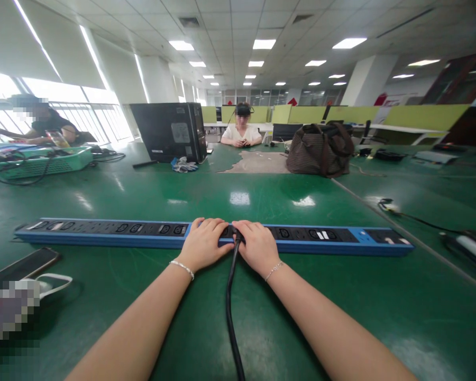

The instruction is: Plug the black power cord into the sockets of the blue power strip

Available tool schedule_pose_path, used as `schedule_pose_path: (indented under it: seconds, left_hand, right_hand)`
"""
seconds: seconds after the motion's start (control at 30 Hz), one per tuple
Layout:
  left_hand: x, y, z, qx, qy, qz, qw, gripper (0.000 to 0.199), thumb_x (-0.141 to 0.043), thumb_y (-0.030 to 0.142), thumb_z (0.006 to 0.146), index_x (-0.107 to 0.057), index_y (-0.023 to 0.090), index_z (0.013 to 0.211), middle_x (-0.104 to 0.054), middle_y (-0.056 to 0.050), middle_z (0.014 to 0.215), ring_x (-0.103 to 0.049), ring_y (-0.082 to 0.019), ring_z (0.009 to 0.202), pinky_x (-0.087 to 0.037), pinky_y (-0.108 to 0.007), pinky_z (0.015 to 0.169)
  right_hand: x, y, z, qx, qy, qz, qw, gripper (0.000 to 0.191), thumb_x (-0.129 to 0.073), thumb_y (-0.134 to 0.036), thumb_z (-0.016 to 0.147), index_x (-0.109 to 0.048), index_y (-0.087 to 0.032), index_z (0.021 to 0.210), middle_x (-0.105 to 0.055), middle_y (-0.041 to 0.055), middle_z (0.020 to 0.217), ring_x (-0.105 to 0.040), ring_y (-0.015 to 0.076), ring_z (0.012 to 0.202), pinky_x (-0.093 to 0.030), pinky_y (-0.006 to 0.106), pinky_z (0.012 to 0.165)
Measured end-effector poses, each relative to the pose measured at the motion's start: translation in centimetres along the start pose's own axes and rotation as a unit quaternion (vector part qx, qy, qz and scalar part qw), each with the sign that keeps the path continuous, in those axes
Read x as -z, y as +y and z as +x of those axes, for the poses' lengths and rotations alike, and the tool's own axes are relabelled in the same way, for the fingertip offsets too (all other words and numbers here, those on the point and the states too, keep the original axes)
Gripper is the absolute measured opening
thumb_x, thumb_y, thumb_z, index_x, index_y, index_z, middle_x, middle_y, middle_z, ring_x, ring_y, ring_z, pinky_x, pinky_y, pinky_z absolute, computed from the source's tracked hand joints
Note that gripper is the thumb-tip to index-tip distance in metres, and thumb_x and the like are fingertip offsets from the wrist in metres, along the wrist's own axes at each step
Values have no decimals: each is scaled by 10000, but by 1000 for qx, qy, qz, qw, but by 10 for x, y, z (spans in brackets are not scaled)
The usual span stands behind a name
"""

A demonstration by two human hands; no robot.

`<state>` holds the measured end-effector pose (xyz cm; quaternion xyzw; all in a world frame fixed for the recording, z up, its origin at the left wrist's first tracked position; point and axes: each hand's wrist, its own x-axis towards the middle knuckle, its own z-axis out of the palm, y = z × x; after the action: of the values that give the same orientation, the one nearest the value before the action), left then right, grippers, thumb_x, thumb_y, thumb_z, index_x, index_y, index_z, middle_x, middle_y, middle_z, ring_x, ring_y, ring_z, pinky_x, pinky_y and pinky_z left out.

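The right hand [257, 243] is closed at a black plug [238, 236], which meets the socket face of a long power strip [146, 238]. The left hand [206, 241] lies across the strip just beside it, thumb spread toward the plug; whether its fingers clamp the strip cannot be told. The strip lies across the middle of the green surface [341, 317], roughly parallel to the far edge. The step in hand is judged to be work on the plug at its socket; insertion or withdrawal cannot be determined, the contact being partly hidden. In either case the next move calls for a braced strip and force straight along the plug, without tilt.

Materials: the strip is a straight, narrow bar with a smooth blue casing, apparently metal, and a black socket face. The cable [230, 307] is thick, round and dark, curving slightly toward the near edge; it appears fairly stiff. The surface is glossy, reflecting the ceiling lights. A brown, fine-patterned soft bag [315, 151] stands toward the far edge.
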<state>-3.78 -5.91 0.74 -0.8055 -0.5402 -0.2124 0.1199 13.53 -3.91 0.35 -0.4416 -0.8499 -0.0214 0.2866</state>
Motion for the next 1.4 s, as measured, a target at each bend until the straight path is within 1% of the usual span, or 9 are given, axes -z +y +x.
schedule_pose_path:
  seconds: [0.17,0.33,0.53,0.73,0.93,1.2,1.4]
  left_hand:
    - [-1,0,2,5,-6,-2,1000,413,-602,448,740,-552,238,1092,-610,-58,1135,-523,-235,1067,-300,-439,961]
    - [0,2,3,13,-4,-5,1000,399,-590,426,744,-562,232,1091,-608,-73,1126,-521,-241,1066,-296,-441,971]
    - [0,4,3,21,-8,-5,1000,396,-601,398,733,-560,226,1087,-598,-78,1134,-508,-250,1083,-311,-434,965]
    - [1,4,4,20,-13,-5,1000,395,-600,420,734,-556,230,1077,-598,-75,1123,-508,-252,1078,-320,-427,960]
    - [0,3,4,17,-14,-1,1000,401,-586,451,740,-556,221,1067,-600,-73,1110,-511,-254,1062,-332,-430,949]
    - [0,3,4,20,-20,-3,1000,421,-588,460,737,-553,220,1081,-591,-82,1116,-501,-260,1072,-329,-437,958]
    - [0,3,4,22,-29,-2,999,409,-584,455,741,-549,229,1080,-579,-83,1128,-493,-261,1081,-332,-435,957]
  right_hand:
    - [1,1,0,5,-9,-5,1000,335,-426,-290,877,-564,-242,1179,-614,47,1154,-533,195,982,-385,321,856]
    - [0,-2,-1,1,2,-25,1000,356,-427,-323,877,-551,-234,1198,-610,64,1149,-532,203,967,-388,330,836]
    - [-1,1,-1,32,-11,-48,998,370,-412,-251,885,-537,-238,1234,-590,73,1193,-533,195,985,-394,328,835]
    - [-4,6,-4,53,1,-66,996,363,-393,-290,909,-540,-270,1241,-580,70,1212,-542,202,993,-380,335,834]
    - [-4,6,-4,54,5,-75,996,365,-363,-301,927,-539,-276,1245,-591,72,1193,-556,195,979,-378,322,814]
    - [-6,7,-3,54,11,-59,997,366,-365,-274,929,-539,-243,1249,-588,87,1199,-564,178,1010,-382,304,825]
    - [-7,5,-4,47,19,-57,997,362,-364,-276,932,-546,-249,1243,-589,92,1193,-567,172,1007,-383,296,823]
